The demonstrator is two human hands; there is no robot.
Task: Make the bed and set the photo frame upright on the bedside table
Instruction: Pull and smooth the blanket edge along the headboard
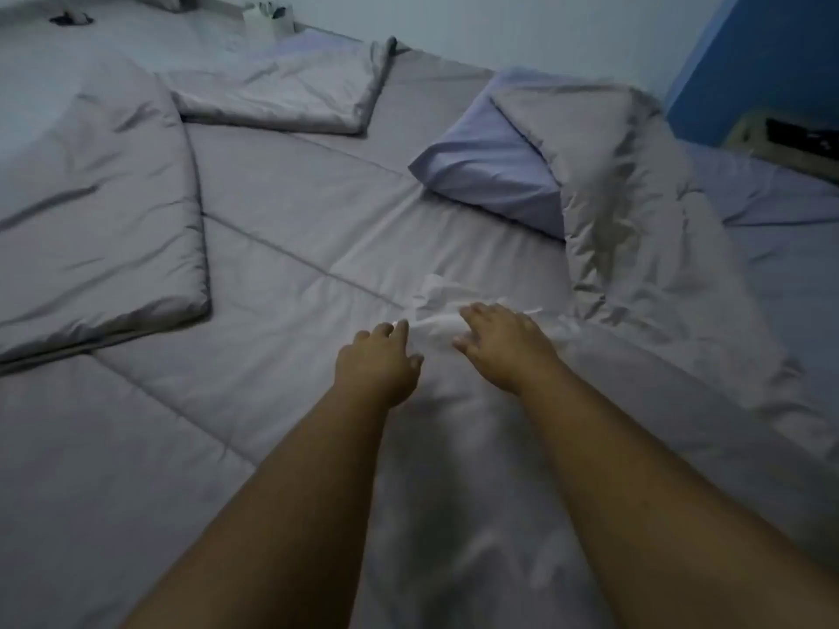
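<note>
1. Left hand point(377, 363) is palm down on the duvet point(281, 274). Fingers are loose and a bit spread, not gripping anything.
2. Right hand point(506, 345) is just beside it, also palm down with the fingers fairly straight. The tips lie on a white patch point(433, 297). Doesn't look like it's pinching it, but it's blurry there.
3. That white patch is crumpled and sits mid-bed, between the two hands and just past them. Paper or cloth, can't tell.
4. The duvet is grey and covers most of the bed, but it's not flat. Along the left edge it's folded back on itself in a big flap point(91, 197).
5. At the far edge another corner point(281, 93) of it is turned in the same way.
6. Toward the right edge there's a bunched-up fold point(626, 197) of duvet draped over one end of the pillow point(490, 174).
7. Pillow's pale blue, lying at an angle in the far right part of the bed, half under that fold.
8. Bare blue sheet point(781, 256) shows along the right edge.
9. Table point(744, 133) is just past the bed's far right corner, against the blue wall point(772, 47). A dark thing point(801, 131) lies flat on it. Could be the frame, but it's too small to tell.
10. Past the far left corner there's a white box point(268, 18).
</note>
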